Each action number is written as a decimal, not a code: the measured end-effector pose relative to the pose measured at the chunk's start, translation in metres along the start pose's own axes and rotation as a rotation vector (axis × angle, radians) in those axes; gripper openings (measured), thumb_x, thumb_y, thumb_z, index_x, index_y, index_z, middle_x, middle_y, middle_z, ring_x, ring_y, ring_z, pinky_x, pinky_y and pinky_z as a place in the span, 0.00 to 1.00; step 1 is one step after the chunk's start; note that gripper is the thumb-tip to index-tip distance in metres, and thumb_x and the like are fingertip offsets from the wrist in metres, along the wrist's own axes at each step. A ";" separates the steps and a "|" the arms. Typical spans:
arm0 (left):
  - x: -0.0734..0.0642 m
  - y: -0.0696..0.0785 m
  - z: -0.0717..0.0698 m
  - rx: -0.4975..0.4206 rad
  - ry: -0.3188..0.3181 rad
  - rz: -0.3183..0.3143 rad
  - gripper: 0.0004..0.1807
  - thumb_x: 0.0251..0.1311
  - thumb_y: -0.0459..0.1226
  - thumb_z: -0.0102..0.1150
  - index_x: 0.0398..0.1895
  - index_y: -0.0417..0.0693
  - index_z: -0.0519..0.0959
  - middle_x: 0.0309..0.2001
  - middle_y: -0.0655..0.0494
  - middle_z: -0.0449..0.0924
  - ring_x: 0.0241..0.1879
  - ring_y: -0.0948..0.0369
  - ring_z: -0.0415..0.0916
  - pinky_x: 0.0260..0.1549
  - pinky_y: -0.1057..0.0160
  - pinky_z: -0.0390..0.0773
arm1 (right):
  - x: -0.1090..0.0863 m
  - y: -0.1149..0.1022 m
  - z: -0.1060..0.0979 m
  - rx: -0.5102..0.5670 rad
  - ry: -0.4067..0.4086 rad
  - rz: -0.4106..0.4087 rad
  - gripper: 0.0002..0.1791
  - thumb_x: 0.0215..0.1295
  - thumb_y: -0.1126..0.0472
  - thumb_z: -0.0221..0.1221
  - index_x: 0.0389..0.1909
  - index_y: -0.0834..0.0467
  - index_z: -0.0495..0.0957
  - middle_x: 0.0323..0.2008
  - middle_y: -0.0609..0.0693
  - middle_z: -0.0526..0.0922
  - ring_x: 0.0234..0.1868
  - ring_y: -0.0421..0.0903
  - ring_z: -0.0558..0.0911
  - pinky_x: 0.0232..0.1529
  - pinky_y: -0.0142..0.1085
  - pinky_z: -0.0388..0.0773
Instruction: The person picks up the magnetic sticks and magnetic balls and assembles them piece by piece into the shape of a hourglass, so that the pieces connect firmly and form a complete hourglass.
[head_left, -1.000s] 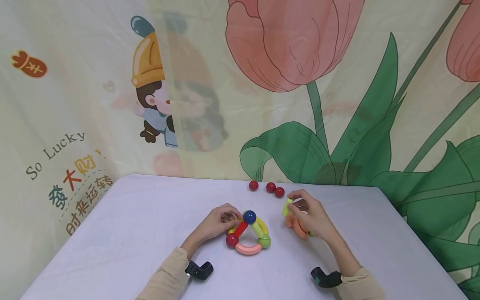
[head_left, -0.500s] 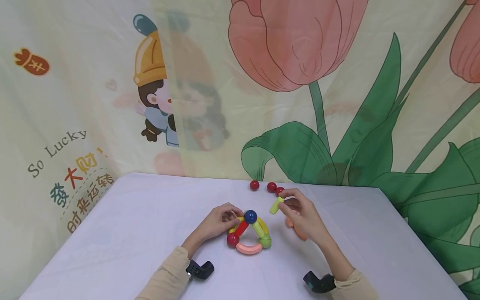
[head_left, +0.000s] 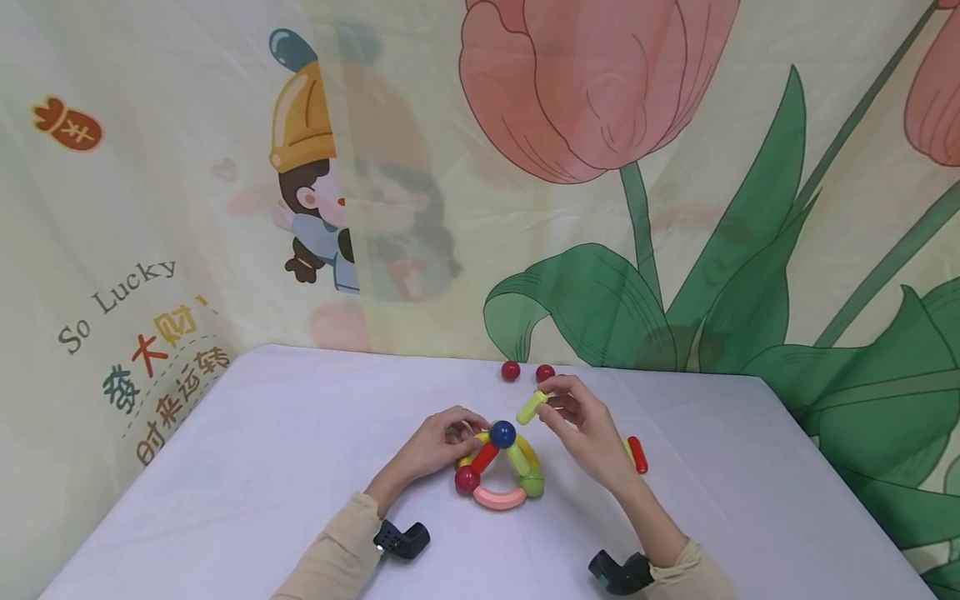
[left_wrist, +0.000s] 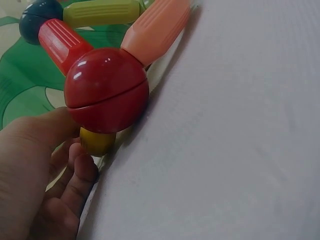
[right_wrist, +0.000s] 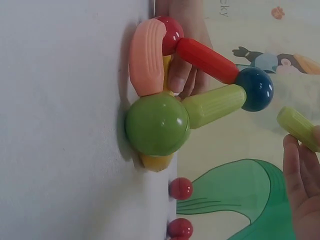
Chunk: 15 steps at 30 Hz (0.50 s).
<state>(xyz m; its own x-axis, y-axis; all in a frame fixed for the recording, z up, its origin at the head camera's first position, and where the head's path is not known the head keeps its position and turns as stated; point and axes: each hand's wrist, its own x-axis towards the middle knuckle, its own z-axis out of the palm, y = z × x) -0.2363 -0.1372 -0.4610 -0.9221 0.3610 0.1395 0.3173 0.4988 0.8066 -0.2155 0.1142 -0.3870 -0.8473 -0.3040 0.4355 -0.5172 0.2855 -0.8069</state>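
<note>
A frame of magnetic sticks and balls stands on the table. Its blue ball [head_left: 502, 434] sits at the top, joined by a red stick [head_left: 484, 457] to a red ball [head_left: 467, 479] and by a light-green stick [right_wrist: 215, 106] to a green ball [head_left: 532, 484]. A pink curved stick [head_left: 500, 499] links the two lower balls at the front. My left hand [head_left: 431, 447] pinches a yellow curved stick [left_wrist: 98, 142] behind the red ball. My right hand [head_left: 588, 429] pinches a loose light-green stick [head_left: 532, 407] by one end, up and right of the blue ball.
Loose red balls [head_left: 511, 371] lie near the table's back edge, one partly behind my right hand. A loose red stick [head_left: 637, 455] lies right of that hand, with a green piece beside it. Printed cloth [head_left: 405, 208] hangs behind the white table [head_left: 262, 417].
My right hand has moved left with the light-green stick, away from the loose pieces and toward the blue ball. The left hand stays on the frame, which has not visibly moved.
</note>
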 end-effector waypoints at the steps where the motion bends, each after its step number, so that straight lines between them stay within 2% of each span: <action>1: 0.000 0.000 0.000 -0.001 0.000 -0.001 0.14 0.59 0.36 0.60 0.49 0.58 0.79 0.41 0.60 0.78 0.36 0.64 0.74 0.36 0.71 0.76 | 0.000 0.000 0.001 0.000 -0.002 0.001 0.19 0.60 0.65 0.61 0.52 0.54 0.70 0.49 0.49 0.76 0.46 0.43 0.81 0.47 0.25 0.76; 15: -0.001 0.001 0.000 -0.003 0.002 -0.018 0.13 0.59 0.38 0.60 0.48 0.59 0.79 0.41 0.61 0.78 0.35 0.64 0.74 0.37 0.70 0.76 | 0.001 0.003 0.013 -0.018 -0.017 0.003 0.19 0.61 0.64 0.61 0.52 0.50 0.71 0.49 0.47 0.77 0.47 0.43 0.82 0.48 0.25 0.76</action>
<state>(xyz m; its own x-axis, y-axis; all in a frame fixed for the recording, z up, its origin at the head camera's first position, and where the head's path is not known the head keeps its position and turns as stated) -0.2353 -0.1366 -0.4601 -0.9279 0.3509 0.1262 0.3004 0.5025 0.8107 -0.2161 0.1034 -0.3944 -0.8467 -0.3187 0.4261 -0.5169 0.3027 -0.8008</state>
